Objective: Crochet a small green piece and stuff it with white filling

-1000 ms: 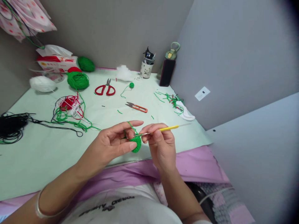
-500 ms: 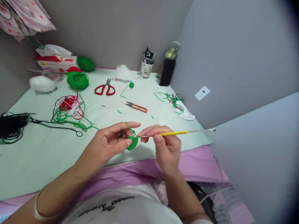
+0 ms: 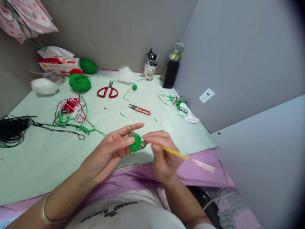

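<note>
My left hand (image 3: 111, 152) pinches a small round green crochet piece (image 3: 135, 143) between thumb and fingers, with green yarn looped over the forefinger. My right hand (image 3: 162, 152) grips a yellow-handled crochet hook (image 3: 175, 153), its tip at the piece and its handle slanting down to the right. Both hands hover above the near edge of the pale green table (image 3: 35, 162). The green yarn trails off left toward a tangle of threads (image 3: 71, 114).
On the table lie red scissors (image 3: 107, 91), orange thread snips (image 3: 140, 109), a green yarn ball (image 3: 79, 82), a white yarn ball (image 3: 43, 86), black thread (image 3: 11, 130), a tissue box (image 3: 58, 63), a cup (image 3: 149, 70), a bottle (image 3: 175, 55) and yarn scraps (image 3: 177, 103). Grey walls close in behind and right.
The hook's handle has swung from pointing up and right to slanting down and right. The green piece has turned to face me more and sits slightly higher in my left fingers.
</note>
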`<state>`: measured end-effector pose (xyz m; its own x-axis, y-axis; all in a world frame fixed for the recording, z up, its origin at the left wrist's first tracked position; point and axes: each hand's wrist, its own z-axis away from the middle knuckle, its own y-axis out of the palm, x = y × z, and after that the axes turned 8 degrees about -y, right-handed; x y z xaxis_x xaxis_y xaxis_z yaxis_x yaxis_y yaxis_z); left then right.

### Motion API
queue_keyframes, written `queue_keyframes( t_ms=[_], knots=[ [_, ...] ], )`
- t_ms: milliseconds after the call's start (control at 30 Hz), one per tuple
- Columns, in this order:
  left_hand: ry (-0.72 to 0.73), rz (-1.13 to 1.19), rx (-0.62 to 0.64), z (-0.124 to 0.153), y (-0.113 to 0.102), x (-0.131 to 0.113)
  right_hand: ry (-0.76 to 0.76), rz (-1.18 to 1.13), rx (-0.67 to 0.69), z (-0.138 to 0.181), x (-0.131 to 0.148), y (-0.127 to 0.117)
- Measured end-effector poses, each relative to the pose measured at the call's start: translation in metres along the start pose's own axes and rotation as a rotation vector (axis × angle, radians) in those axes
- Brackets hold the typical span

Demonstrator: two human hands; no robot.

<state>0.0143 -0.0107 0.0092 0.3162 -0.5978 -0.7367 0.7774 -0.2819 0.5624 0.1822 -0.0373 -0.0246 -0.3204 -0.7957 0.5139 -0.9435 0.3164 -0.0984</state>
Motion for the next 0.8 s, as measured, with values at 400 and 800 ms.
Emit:
queue_keyframes(
  t_ms=[400, 800],
  knots=[
    [0.208, -0.134, -0.099, -0.004, 0.003, 0.009, 0.077, -0.066, 0.001, 0.001, -0.002, 0.006],
    [-0.011, 0.217, 0.118, -0.011, -0.003, 0.004, 0.355, -0.332, -0.16, -0.003, -0.007, 0.002]
  ],
)
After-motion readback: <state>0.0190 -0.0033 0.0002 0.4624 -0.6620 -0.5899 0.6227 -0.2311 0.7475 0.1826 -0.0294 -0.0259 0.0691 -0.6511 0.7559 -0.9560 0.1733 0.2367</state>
